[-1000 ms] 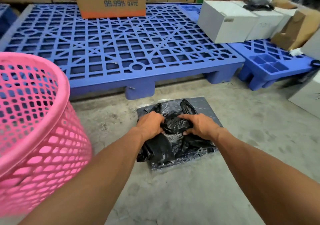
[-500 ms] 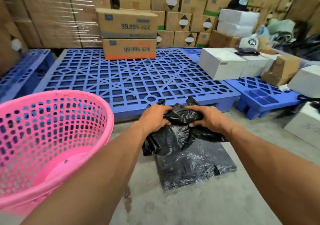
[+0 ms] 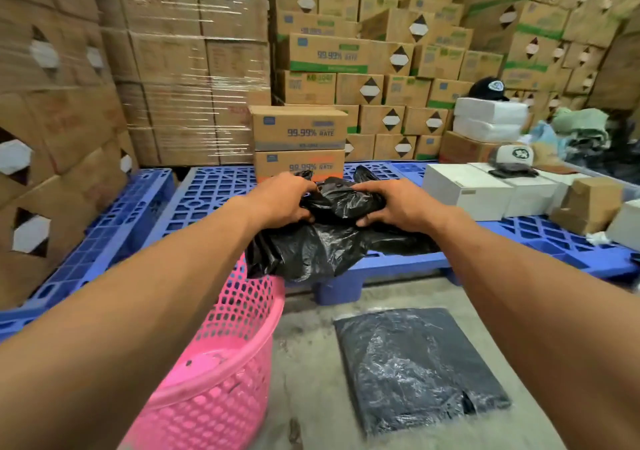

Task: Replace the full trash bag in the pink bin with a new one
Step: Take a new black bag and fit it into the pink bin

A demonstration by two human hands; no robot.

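Both hands are raised at arm's length: the left hand (image 3: 282,202) and the right hand (image 3: 398,207) each clutch a bunched fold of the new black trash bag (image 3: 322,242), which hangs crumpled between and below them, its lower edge just above the rim of the pink bin (image 3: 221,373). The bin stands on the concrete floor (image 3: 311,345) at lower left and looks unlined. Just beside it on the floor lies a flat pack of black bags (image 3: 415,366) in clear wrap. The main risk, as I judge it, is that the thin film stays stuck to itself, so the mouth will not open and a hard tug could tear it; the bag could also snag on the bin's lattice wall or go in twisted, leaving the rim half covered. The bag's opening and handles are hard to make out in the crumple, the fingertips are buried in the plastic, the forearms hide much of the bin, and the full bag is nowhere in view.
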